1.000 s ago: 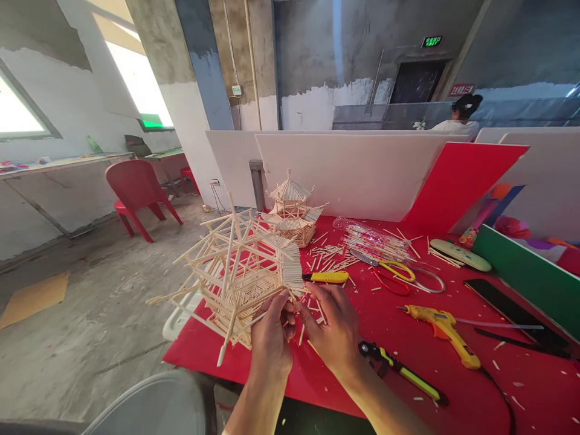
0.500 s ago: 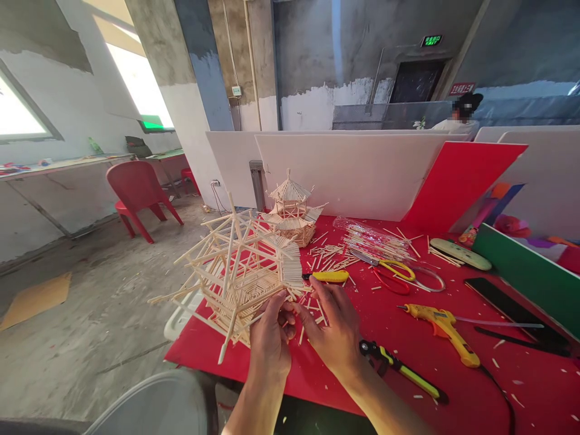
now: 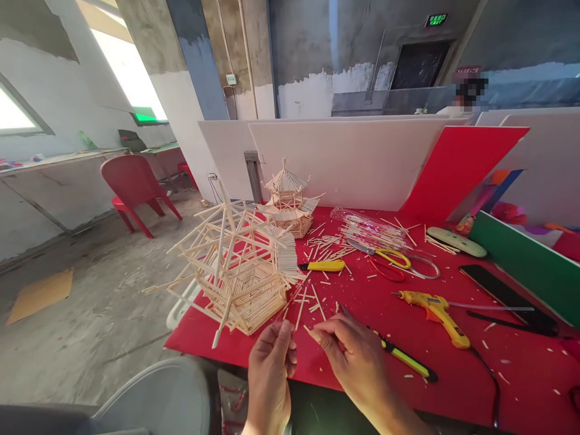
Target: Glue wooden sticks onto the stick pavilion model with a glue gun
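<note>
My left hand point(image 3: 272, 365) is closed in a pinch near the table's front edge; anything in its fingertips is too small to make out. Apart from it, my right hand point(image 3: 356, 350) pinches a short wooden stick point(image 3: 309, 330) between thumb and finger. Beyond my left hand stands an unfinished pavilion frame of wooden sticks point(image 3: 235, 284), with a slatted roof piece on its right side. A pair of pliers point(image 3: 405, 359) with yellow-green handles lies partly hidden behind my right hand. Loose sticks point(image 3: 302, 305) are scattered between the frame and my hands.
A small pagoda model point(image 3: 286, 205) stands at the back. Around the red table point(image 3: 362, 296) lie a yellow utility knife point(image 3: 327, 266), scissors point(image 3: 394, 258), a bag of sticks point(image 3: 374, 231), a yellow glue gun point(image 3: 437, 311) and a black phone point(image 3: 492, 287). A grey bin point(image 3: 156, 396) is below left.
Both hands have drawn back from the stick frame toward the table's front edge. They have moved apart, and the short stick in my right hand now shows.
</note>
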The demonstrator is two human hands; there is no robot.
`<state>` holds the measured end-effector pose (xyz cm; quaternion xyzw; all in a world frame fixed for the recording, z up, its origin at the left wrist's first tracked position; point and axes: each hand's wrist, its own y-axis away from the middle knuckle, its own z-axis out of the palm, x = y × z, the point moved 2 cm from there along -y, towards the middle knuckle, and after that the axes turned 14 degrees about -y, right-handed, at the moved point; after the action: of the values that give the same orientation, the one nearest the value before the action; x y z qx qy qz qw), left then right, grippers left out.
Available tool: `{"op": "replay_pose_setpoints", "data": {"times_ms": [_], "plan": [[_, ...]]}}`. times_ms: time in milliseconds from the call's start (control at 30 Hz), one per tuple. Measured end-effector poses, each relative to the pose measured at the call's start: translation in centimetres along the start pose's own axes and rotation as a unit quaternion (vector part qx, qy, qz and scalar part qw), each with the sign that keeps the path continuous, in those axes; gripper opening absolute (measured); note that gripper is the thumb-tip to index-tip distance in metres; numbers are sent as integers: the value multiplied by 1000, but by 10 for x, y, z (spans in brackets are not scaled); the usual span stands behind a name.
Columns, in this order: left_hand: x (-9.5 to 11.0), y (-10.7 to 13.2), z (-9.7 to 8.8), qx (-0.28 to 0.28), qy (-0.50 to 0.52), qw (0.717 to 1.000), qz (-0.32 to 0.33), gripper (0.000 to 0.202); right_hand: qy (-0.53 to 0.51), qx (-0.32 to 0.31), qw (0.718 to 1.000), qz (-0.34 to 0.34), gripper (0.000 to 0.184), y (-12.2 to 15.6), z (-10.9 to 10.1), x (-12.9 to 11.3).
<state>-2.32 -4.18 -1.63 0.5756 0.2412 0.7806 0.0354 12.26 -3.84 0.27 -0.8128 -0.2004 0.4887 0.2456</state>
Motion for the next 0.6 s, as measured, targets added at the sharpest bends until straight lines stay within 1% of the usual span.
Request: {"op": "replay_pose_setpoints", "data": {"times_ms": [100,167,233,300,367,400,467,533,600], "plan": [[-7,-1,3,-14,-24,1000,13,43,42,-9,999,12,38,9,-2,0],[-10,-3,4,0,-37,999,14,43,56,-4,998,28,46,11,-5,3],[-12,-5,4,21,-41,999,20,41,43,-12,997,67,49,11,-8,6],[-12,-7,4,24,-36,998,36,38,0,-35,993,114,43,6,-8,9],[-11,-7,5,9,-25,998,53,34,-54,-59,986,148,30,0,-4,10],[-10,-7,5,2,-20,998,60,33,-78,-69,982,157,27,-3,0,9],[-8,-6,4,-3,-15,997,72,31,-120,-82,975,169,29,-8,7,8],[-7,-4,2,1,-16,997,79,30,-154,-98,967,177,22,-11,15,7],[-7,-3,-1,-4,-24,997,73,28,-144,-109,968,175,22,-12,19,7]]}}
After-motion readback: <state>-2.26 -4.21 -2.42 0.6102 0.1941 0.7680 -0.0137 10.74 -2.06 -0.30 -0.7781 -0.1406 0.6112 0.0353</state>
